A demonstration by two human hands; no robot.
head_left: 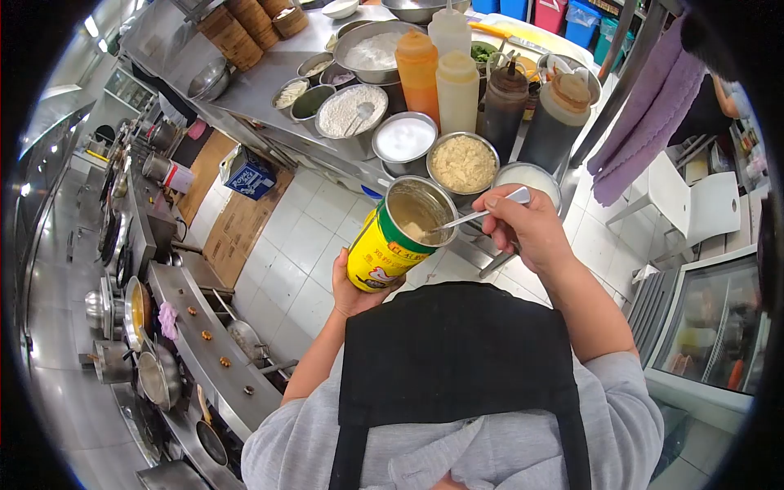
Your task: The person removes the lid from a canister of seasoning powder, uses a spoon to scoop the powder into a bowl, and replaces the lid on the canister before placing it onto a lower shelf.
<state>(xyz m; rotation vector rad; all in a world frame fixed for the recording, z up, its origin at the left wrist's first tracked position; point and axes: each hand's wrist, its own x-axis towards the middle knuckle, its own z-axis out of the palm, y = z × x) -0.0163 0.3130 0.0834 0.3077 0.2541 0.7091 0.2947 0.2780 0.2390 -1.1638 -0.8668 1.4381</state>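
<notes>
One tilted yellow-green can (390,255) sits in your left hand (359,287) — your right hand (523,224) pinches a spoon (482,214), its tip apparently inside the can.

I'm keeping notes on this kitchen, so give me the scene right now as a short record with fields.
Left hand: holding a yellow and green can, tilted, top open
Right hand: spoon in its fingers, far end inside the can
Can contents: pale powder, exact level unclear
Just beyond: smooth white ingredient; crumbly tan ingredient
Squeeze bottles: orange bottle, two pale, two dark
Hanging at right: purple cloth
Behind it: white chair
</notes>
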